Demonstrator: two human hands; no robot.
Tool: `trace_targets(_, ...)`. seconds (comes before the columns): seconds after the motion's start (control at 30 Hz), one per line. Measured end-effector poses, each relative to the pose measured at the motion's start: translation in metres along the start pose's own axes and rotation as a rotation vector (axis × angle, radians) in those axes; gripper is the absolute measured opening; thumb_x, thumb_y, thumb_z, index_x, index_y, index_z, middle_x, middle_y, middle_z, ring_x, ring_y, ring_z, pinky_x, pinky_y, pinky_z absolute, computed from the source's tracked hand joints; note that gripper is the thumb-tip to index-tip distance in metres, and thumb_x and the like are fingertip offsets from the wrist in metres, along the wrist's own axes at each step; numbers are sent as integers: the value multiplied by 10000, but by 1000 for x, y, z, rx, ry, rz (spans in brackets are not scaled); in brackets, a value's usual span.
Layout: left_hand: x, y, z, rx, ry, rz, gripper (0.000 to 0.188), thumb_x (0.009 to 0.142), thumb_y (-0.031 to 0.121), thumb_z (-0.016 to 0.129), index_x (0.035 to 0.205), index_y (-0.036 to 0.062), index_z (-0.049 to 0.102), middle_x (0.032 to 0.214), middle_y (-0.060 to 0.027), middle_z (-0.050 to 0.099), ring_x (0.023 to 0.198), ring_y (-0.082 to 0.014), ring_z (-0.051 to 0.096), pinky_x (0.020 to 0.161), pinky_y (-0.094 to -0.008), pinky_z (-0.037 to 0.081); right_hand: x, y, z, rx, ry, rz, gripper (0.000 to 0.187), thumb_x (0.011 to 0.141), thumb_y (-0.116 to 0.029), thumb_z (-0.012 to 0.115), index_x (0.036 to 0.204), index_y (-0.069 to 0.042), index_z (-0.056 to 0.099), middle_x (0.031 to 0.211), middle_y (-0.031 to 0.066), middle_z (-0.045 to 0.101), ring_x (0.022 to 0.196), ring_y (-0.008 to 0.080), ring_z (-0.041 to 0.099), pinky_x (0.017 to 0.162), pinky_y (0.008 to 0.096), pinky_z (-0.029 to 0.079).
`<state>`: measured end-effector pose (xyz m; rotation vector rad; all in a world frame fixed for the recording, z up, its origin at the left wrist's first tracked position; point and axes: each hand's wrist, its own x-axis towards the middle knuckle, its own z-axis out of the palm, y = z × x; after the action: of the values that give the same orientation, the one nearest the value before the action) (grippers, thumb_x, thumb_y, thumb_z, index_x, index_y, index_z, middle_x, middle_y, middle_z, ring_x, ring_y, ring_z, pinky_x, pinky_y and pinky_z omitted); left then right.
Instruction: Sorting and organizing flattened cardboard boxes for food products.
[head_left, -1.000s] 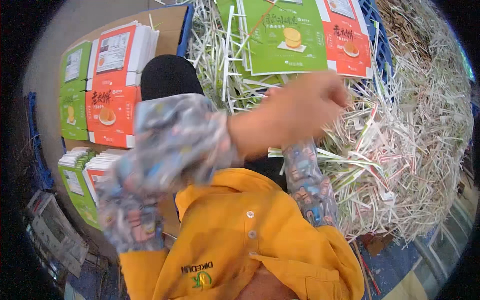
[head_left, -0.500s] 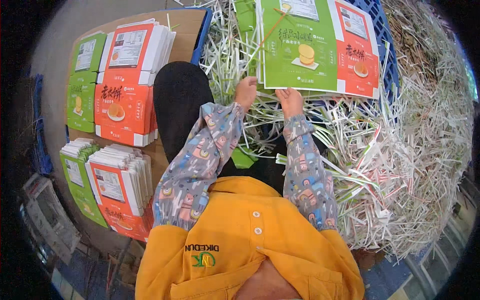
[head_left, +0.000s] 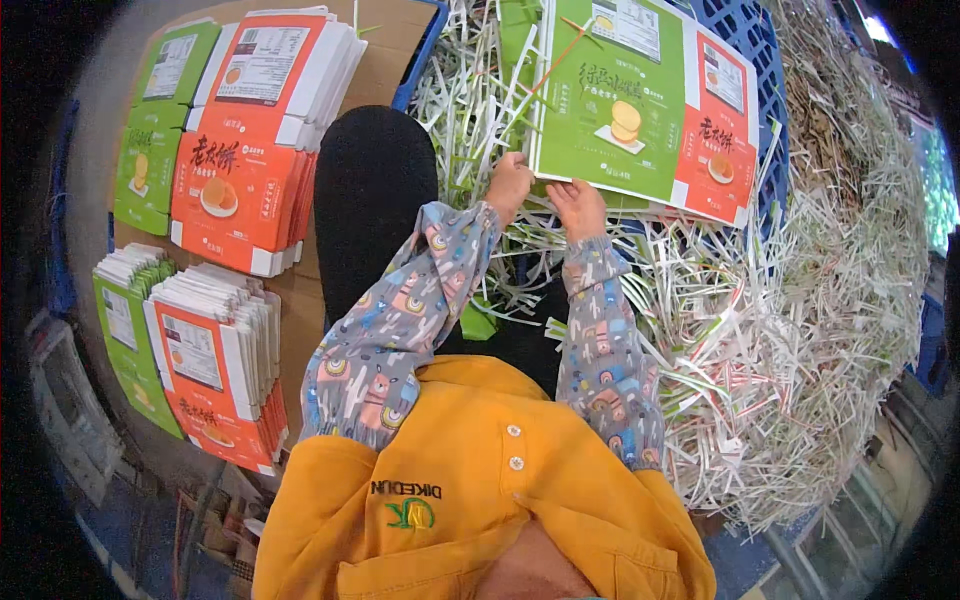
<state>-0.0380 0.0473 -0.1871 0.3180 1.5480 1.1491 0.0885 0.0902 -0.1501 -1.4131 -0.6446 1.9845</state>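
A second ago my left arm was sweeping across in a blur above the right one; now both of my arms reach forward and are sharp. Since half a second ago my left grip (head_left: 512, 187) has come in closer to the printed sheets (head_left: 640, 125), and its curled fingers are at their near left corner. My right grip (head_left: 578, 210) is where it was, fingertips at the near edge. I take this to mean that both are now working at the same corner. The undersides are hidden, so I cannot tell whether either grip pinches the paper.

The printed sheets lie just left of the lattice wall of the blue crate (head_left: 768, 90), printed face up, the lettering upright from my side. Their near edge slants, its right end closer to me and to the crate wall. The green and orange panels run lengthwise away from me; the far end is cut off, so I cannot judge the whole stack's long axis. Shredded strips (head_left: 720, 370) are heaped on the near side of the crate wall, and the orange cartons (head_left: 235, 180) stand well left of it.
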Motion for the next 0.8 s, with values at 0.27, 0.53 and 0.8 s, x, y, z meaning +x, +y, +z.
trace_targets(0.27, -29, 42, 1, -374, -69, -10, 306, 700, 38, 499, 1003, -5, 517, 680, -38, 560, 519, -89, 494, 485, -212, 401, 13, -2, -5, 531, 265, 133, 220, 866, -157, 425, 1027, -9, 454, 987, 125, 505, 872, 230, 503, 731, 355, 460)
trace_targets(0.53, -10, 14, -5, -214, 95, -15, 294, 705, 32, 458, 972, -17, 571, 853, -103, 613, 759, -198, 575, 664, -267, 438, 12, -15, 8, 509, 306, 41, 124, 851, -169, 478, 930, -77, 500, 805, 45, 536, 654, 149, 483, 520, 285, 433)
trace_targets(0.8, -9, -1, 12, -116, 163, 66, 336, 681, 13, 428, 994, -38, 540, 939, -148, 585, 873, -234, 554, 761, -294, 418, 26, -1, -9, 449, 347, 47, 97, 835, -169, 508, 910, -110, 522, 807, 24, 550, 679, 144, 487, 526, 277, 425)
